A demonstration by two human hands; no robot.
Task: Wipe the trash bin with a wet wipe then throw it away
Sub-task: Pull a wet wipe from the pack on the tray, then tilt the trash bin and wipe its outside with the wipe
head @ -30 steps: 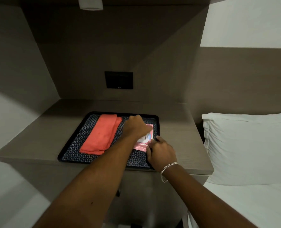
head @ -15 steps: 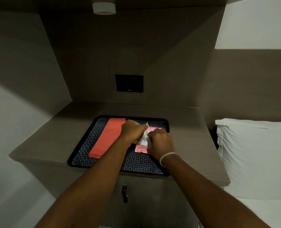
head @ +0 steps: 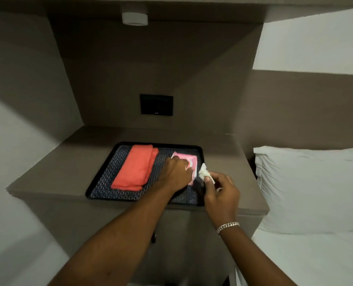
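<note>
The right fingers (head: pixel 209 179) pinch a crumpled white wipe (head: pixel 205 173), which half a second ago was only starting to show between both hands at the mouth of the pack (head: pixel 187 161); now it is clear of the pack and the right hand (head: pixel 221 193) has drawn it off to the right, over the tray's (head: pixel 101 180) right rim. The left hand (head: pixel 176 174) presses palm-down on the pack with fingers curled over its near end, grasping nothing that I can make out, seemingly just holding it flat. So the fetching step looks done, and the wiping itself has not begun: no bin appears in view. The wipe is bunched, its loose end pointing up and away from the person, with a short long axis running roughly from the fingertips toward the back wall. The pack lies flat on the tray, long axis running front to back, right of a folded red cloth (head: pixel 136 167)
</note>
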